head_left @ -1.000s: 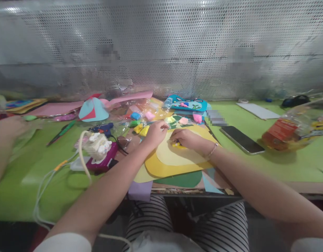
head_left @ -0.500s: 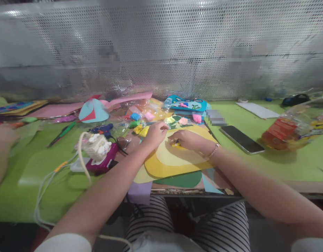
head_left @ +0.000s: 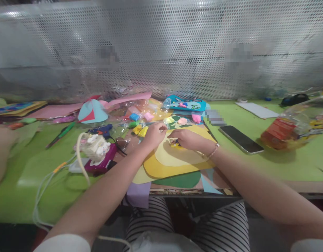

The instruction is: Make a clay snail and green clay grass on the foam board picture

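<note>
My left hand point(head_left: 155, 134) is over the left edge of the layered yellow paper shape point(head_left: 164, 171), its fingertips closed together. Anything pinched in them is too small to make out. Facing it, my right hand point(head_left: 189, 139) has its fingers curled, with the index fingertip pointing toward the left hand. Under the right fingers a small yellow and blue clay figure point(head_left: 175, 143) lies on the cream paper panel point(head_left: 174, 157), partly covered by the hand. Yellow clay lumps point(head_left: 143, 131) lie just left of my left hand.
Several coloured clay lumps and clear wrappers lie behind the hands, near a blue decorated panel point(head_left: 190, 103). Leftward are a purple power strip point(head_left: 105, 161) with cables, a glue gun point(head_left: 103, 130) and scissors point(head_left: 62, 133). A phone point(head_left: 241, 139) and plastic bottle point(head_left: 279, 134) stand right.
Both hands stay nearly in place, with only slight finger movement. A little more of the small clay figure shows beneath the right hand. The view has shifted slightly.
</note>
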A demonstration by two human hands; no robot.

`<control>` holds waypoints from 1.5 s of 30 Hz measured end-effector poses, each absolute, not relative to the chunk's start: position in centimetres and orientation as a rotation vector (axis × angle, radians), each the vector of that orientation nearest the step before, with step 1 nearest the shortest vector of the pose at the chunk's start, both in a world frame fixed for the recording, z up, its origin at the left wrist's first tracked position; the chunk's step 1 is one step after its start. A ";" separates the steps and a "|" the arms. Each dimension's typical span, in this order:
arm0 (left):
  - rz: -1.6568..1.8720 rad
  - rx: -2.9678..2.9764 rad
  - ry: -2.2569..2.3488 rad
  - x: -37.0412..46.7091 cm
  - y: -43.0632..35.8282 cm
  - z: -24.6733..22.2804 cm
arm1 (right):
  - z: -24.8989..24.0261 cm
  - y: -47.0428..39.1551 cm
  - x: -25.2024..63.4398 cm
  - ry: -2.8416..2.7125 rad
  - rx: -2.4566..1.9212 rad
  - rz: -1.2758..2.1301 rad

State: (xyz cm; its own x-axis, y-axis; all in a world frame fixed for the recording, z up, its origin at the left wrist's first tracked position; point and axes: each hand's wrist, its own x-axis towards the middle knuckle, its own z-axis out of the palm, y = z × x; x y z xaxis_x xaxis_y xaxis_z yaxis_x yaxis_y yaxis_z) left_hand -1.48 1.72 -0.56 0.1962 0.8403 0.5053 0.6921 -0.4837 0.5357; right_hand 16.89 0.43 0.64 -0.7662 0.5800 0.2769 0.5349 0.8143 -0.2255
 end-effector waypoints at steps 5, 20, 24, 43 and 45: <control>1.194 2.286 1.567 -1.8 2.1 -0.9 | 0.5 0.3 16.8 -2.721 -0.890 0.212; 0.792 2.392 1.854 -2.5 2.8 -2.2 | 0.8 0.2 16.7 -2.706 -0.866 0.204; 0.673 2.411 1.930 -2.4 2.6 -1.9 | 0.9 0.2 16.8 -2.738 -0.897 0.242; 0.521 2.509 1.965 -2.4 2.2 -1.6 | 0.4 0.5 16.8 -2.768 -0.790 0.233; 0.522 2.511 1.965 -2.4 2.2 -1.7 | 0.3 0.5 16.8 -2.767 -0.806 0.228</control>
State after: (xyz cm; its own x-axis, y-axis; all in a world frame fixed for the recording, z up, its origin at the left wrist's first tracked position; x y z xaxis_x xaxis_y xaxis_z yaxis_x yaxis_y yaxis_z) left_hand -2.42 2.23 -1.69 0.2096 0.9292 0.3045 0.9579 -0.2577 0.1270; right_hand 16.84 0.54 0.29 -0.8158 0.5449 0.1939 0.5058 0.8347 -0.2180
